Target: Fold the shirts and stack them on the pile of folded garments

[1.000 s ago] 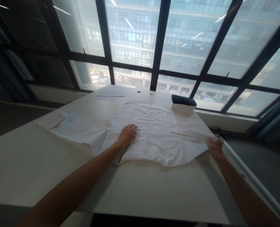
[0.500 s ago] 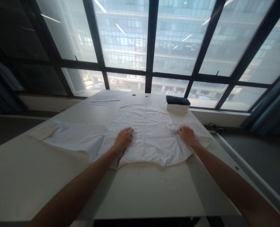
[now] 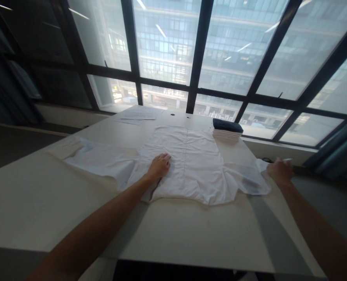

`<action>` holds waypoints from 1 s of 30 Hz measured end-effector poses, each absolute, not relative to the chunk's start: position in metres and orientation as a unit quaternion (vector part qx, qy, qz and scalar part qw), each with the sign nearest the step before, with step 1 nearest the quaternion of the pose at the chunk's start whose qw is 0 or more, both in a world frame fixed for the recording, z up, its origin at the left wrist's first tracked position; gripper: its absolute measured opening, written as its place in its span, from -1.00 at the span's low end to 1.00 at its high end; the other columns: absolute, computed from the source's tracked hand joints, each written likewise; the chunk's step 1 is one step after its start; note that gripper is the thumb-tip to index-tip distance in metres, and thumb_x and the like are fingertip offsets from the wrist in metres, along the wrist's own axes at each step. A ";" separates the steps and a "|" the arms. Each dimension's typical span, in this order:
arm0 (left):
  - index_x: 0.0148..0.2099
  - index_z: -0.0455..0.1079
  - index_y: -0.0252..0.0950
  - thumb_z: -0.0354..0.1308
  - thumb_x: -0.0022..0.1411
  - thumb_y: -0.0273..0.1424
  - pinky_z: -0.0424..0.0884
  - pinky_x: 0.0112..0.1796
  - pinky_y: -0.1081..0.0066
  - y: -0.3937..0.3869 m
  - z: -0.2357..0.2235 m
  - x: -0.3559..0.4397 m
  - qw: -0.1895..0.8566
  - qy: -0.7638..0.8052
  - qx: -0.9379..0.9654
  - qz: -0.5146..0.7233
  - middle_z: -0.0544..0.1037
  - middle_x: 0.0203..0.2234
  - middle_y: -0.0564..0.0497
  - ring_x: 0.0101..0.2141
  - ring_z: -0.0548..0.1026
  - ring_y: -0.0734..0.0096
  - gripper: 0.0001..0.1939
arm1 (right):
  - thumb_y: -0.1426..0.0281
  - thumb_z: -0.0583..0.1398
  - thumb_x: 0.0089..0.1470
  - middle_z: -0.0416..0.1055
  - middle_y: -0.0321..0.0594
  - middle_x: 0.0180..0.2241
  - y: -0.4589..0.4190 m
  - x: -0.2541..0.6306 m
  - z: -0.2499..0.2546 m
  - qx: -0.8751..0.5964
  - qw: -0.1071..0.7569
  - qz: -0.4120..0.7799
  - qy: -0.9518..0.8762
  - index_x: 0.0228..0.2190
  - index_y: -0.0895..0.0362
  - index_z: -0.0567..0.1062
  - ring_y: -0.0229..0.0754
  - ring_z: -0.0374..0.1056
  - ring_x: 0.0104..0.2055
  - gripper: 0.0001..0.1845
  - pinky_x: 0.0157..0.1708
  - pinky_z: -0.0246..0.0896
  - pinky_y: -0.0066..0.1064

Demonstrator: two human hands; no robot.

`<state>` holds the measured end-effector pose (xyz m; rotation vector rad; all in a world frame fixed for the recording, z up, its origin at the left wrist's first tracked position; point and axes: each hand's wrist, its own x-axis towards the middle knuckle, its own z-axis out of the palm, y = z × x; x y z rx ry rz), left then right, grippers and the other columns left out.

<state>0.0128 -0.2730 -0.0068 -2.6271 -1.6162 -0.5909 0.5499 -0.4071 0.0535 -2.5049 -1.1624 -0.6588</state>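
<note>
A white shirt [image 3: 201, 160] lies spread on the table, a seam line down its middle and creases across it. Its left sleeve [image 3: 103, 158] stretches out over the table, twisted near the cuff. My left hand [image 3: 159, 167] rests flat on the body of the shirt, left of the seam. At the right table edge my right hand [image 3: 281, 171] is closed on the end of the other sleeve [image 3: 248, 177], pulling it out sideways and slightly raised. A bit of white cloth pokes out beyond my right fingers.
A white table [image 3: 191, 238] carries everything. At its far right stands a stack of folded white cloths [image 3: 227, 135] with a dark blue folded cloth [image 3: 227, 125] on top. Paper sheets [image 3: 138, 114] lie at the far left. Windows rise behind the table.
My right hand has moved right and outward from the shirt's side, drawing the sleeve out straighter. My left hand stays on the shirt. The view has tilted slightly.
</note>
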 end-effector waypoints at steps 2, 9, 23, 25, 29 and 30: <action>0.26 0.42 -0.24 0.00 0.42 -0.41 0.23 0.28 0.14 -0.275 -0.005 0.012 -0.006 -0.518 -0.838 -0.171 0.40 0.28 -0.18 0.28 0.35 0.12 -0.57 | 0.41 0.10 0.21 0.39 0.41 0.09 -0.405 0.512 0.049 -0.836 0.166 -0.241 -0.464 0.12 0.40 0.48 0.30 0.34 0.15 -0.49 0.05 0.26 0.02; 0.40 0.25 -0.06 -0.06 0.51 -0.19 -0.02 0.30 -0.27 -0.287 -0.001 -0.013 -0.037 -0.515 -0.850 -0.110 0.18 0.43 -0.10 0.41 0.10 -0.06 -0.51 | 0.42 0.00 0.28 0.32 0.20 0.26 -0.393 0.337 0.007 -0.686 0.143 -0.082 -0.709 0.25 0.27 0.39 0.16 0.15 0.35 -0.43 0.35 -0.02 0.03; 0.49 0.11 -0.02 -0.16 0.53 -0.11 -0.04 0.30 -0.29 -0.276 -0.001 -0.053 -0.005 -0.555 -0.829 -0.070 0.08 0.46 -0.03 0.43 0.01 -0.09 -0.44 | 0.13 -0.08 0.42 -0.06 0.13 0.46 -0.365 0.281 -0.014 -0.691 0.080 0.010 -0.719 0.41 0.18 0.14 0.12 -0.18 0.50 -0.33 0.40 -0.26 0.05; 0.49 0.11 -0.06 -0.17 0.53 -0.11 -0.05 0.31 -0.29 -0.263 0.003 -0.050 -0.014 -0.559 -0.826 -0.064 0.07 0.47 -0.04 0.43 0.01 -0.09 -0.43 | 0.15 -0.08 0.43 -0.05 0.15 0.46 -0.351 0.281 -0.012 -0.688 0.080 0.011 -0.721 0.41 0.20 0.15 0.12 -0.18 0.50 -0.33 0.39 -0.25 0.06; 0.44 0.20 -0.16 -0.12 0.52 -0.17 -0.01 0.32 -0.21 -0.249 0.007 -0.049 -0.019 -0.559 -0.824 -0.084 0.16 0.43 -0.11 0.42 0.07 -0.03 -0.46 | 0.17 -0.04 0.43 -0.03 0.15 0.45 -0.335 0.282 -0.010 -0.689 0.089 0.008 -0.719 0.40 0.21 0.17 0.11 -0.14 0.49 -0.35 0.39 -0.22 0.05; 0.41 0.26 -0.19 -0.09 0.51 -0.21 0.04 0.32 -0.13 -0.249 0.007 -0.051 -0.016 -0.553 -0.827 -0.097 0.22 0.41 -0.14 0.40 0.13 0.01 -0.49 | 0.18 -0.02 0.42 0.01 0.15 0.44 -0.335 0.282 -0.010 -0.688 0.099 0.006 -0.719 0.37 0.22 0.21 0.10 -0.10 0.48 -0.37 0.38 -0.19 0.02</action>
